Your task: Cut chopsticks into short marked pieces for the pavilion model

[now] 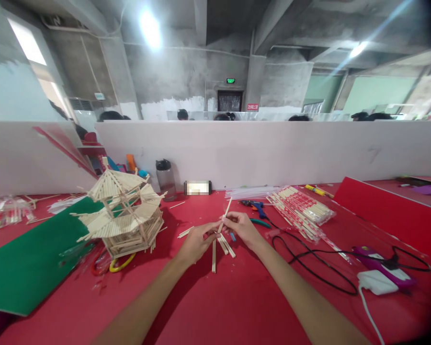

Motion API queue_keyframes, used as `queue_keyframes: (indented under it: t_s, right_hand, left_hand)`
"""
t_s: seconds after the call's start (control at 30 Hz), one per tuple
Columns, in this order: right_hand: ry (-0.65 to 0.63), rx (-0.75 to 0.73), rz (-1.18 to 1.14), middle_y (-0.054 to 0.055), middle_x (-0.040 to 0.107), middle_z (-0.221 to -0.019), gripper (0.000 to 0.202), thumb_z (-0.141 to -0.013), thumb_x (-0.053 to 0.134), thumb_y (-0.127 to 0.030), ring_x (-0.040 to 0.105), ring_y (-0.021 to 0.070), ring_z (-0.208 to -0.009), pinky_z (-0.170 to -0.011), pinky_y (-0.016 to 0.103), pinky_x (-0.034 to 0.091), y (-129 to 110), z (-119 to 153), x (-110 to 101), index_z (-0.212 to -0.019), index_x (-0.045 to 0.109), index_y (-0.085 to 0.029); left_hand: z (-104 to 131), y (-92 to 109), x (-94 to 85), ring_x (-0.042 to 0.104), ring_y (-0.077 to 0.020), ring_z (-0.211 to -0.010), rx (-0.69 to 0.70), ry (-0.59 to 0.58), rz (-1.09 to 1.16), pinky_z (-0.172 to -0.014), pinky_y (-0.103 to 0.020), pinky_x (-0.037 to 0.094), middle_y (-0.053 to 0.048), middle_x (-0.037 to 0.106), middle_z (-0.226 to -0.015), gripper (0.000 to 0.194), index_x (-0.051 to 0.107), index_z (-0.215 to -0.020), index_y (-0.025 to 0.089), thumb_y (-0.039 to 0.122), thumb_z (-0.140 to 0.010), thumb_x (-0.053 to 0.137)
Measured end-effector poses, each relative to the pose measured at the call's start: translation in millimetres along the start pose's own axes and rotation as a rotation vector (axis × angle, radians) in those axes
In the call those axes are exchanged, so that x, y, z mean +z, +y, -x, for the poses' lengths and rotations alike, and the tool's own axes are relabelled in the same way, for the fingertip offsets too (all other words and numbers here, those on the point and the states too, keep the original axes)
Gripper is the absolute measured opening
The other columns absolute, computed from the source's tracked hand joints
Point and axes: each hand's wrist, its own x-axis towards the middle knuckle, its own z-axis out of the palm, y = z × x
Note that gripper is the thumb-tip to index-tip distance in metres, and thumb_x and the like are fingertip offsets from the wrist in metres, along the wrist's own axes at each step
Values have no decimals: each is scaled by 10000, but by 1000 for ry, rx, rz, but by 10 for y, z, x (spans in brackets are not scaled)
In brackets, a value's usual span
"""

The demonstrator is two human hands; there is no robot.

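Note:
Both hands meet over the middle of the red table [201, 306]. My left hand [200, 239] pinches the lower end of a pale wooden stick [227, 209], which tilts up to the right. My right hand [240, 227] has its fingers closed on the same stick, a little higher. Whether it is one stick or a thin pair is too small to tell. Several loose sticks [214, 258] lie on the table just below the hands. To the left stands a two-tiered pavilion model [129, 225] built of similar sticks.
Green board [32, 258] at left, dark bottle [165, 179] and bright-screened phone [197, 188] by the white partition [237, 153]. At right are a blue glue gun [258, 208], packaged sticks [301, 206], a looping black cable [319, 280], a purple power strip [384, 268] and a red board [391, 215].

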Motion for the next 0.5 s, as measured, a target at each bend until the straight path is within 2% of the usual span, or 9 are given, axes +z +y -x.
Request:
queue_keyframes:
  t_s: [0.27, 0.5]
  right_hand:
    - [66, 2, -49, 36, 695, -672, 341, -693, 760, -464, 634, 143, -581, -594, 255, 510, 66, -42, 56, -786, 654, -154]
    - [49, -12, -24, 34, 684, -666, 344, -700, 750, -480, 635, 151, -587, -594, 262, 513, 70, -37, 44, -787, 654, -161]
  left_hand:
    - [-10, 3, -16, 669, -201, -921, 19, 15, -60, -897, -345, 520, -2, 718, -1111, 387, 625, -1241, 334, 264, -867, 555]
    - [-6, -41, 11, 671, -175, -878, 56, 23, -23, -863, -305, 516, -6, 726, -1026, 385, 610, -1249, 295, 233, -872, 560]
